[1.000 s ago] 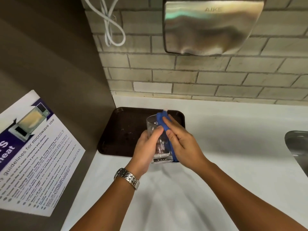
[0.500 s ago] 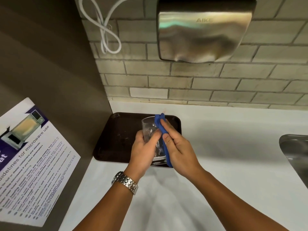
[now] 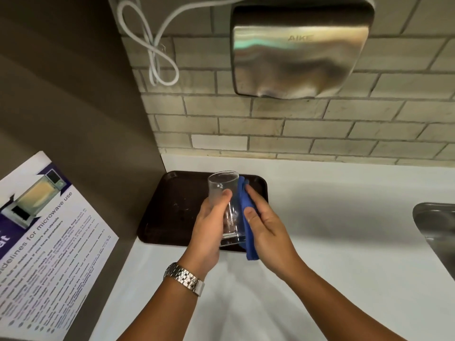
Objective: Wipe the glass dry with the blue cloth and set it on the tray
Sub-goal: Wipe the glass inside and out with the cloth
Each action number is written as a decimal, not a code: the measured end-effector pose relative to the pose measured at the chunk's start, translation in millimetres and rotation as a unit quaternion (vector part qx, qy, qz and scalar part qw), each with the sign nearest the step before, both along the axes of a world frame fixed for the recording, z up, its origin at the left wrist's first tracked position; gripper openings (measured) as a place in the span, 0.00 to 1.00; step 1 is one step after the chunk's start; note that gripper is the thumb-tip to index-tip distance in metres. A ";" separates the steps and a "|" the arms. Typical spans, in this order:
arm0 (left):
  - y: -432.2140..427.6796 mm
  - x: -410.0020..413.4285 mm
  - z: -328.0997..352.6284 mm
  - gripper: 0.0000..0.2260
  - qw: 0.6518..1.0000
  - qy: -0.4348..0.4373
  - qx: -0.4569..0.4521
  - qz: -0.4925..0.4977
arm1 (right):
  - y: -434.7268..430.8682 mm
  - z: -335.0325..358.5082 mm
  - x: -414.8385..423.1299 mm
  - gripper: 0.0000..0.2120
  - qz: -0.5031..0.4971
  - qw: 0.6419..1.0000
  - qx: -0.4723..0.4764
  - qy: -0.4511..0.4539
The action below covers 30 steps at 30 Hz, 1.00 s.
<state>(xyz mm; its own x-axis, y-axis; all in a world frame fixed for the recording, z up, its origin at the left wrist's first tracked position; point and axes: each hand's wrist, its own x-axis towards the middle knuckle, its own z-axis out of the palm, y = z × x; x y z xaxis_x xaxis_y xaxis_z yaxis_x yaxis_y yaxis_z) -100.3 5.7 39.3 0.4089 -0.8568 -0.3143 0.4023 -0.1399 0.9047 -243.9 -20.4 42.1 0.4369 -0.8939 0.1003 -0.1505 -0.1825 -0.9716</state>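
A clear drinking glass (image 3: 222, 190) is held upright, tilted slightly left, above the near right part of the dark brown tray (image 3: 172, 207). My left hand (image 3: 209, 230) wraps its left side, thumb on the front. My right hand (image 3: 266, 227) presses the folded blue cloth (image 3: 246, 207) flat against the glass's right side. The cloth runs from near the rim to below the base and hangs past my palm. The tray lies on the white counter (image 3: 332, 217) in the left corner.
A steel sink (image 3: 435, 232) cuts into the counter at the right edge. A metal hand dryer (image 3: 300, 50) hangs on the brick wall above, with a looped white cable (image 3: 157, 52) to its left. A grey side panel carries a microwave notice (image 3: 44, 242).
The glass has tilted a little to the left and more of its rim shows. My right hand's fingers have slid lower on the cloth. The view has tipped upward slightly.
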 end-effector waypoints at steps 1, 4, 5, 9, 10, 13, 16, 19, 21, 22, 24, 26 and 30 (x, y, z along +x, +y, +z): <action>-0.2 0.0 2.9 0.23 1.000 0.018 0.002 -0.002 | 6.4 -1.1 -1.6 0.24 0.001 0.998 -0.045 0.035; 1.4 1.5 4.9 0.25 0.998 0.060 0.002 -0.012 | 17.6 -10.9 -5.3 0.24 0.018 0.977 -0.183 0.105; 1.7 1.9 4.2 0.24 0.998 0.070 0.003 -0.011 | 16.9 -13.8 -6.1 0.23 0.019 0.978 -0.184 0.099; 2.1 2.4 -2.7 0.21 0.995 0.102 0.009 -0.010 | 14.8 -9.6 -6.9 0.23 0.000 0.996 -0.078 0.043; 1.8 2.7 -4.0 0.22 0.994 0.105 0.010 -0.008 | 17.6 -8.6 -7.2 0.23 -0.002 0.993 -0.105 0.060; 1.8 4.4 -2.9 0.25 0.995 0.097 0.005 -0.007 | 26.9 -12.1 -10.4 0.23 0.013 0.969 -0.220 0.114; 1.5 4.4 -2.0 0.25 0.996 0.093 0.002 -0.004 | 23.0 -15.9 -11.1 0.23 -0.005 0.988 -0.142 0.056; 1.4 3.8 -4.5 0.26 0.995 0.095 -0.003 -0.005 | 26.3 -11.3 -9.8 0.23 -0.011 0.995 -0.096 0.037; 1.3 4.2 -4.8 0.29 0.996 0.092 0.001 -0.012 | 34.9 -9.8 -9.5 0.22 0.003 0.979 -0.186 0.086; 0.8 4.5 -5.6 0.31 0.996 0.089 0.002 -0.019 | 37.4 -9.5 -10.4 0.22 0.011 0.968 -0.225 0.111; 1.7 4.0 -5.0 0.30 0.996 0.086 0.001 -0.017 | 35.4 -10.4 -10.9 0.21 0.012 0.971 -0.215 0.099; 3.1 2.8 -7.2 0.25 0.994 0.104 -0.014 -0.013 | 27.9 -9.8 -8.6 0.21 -0.017 0.994 -0.104 0.033; 7.5 0.7 -8.2 0.27 0.989 0.145 -0.019 -0.017 | 30.2 -9.7 -9.6 0.20 -0.036 0.998 -0.047 0.014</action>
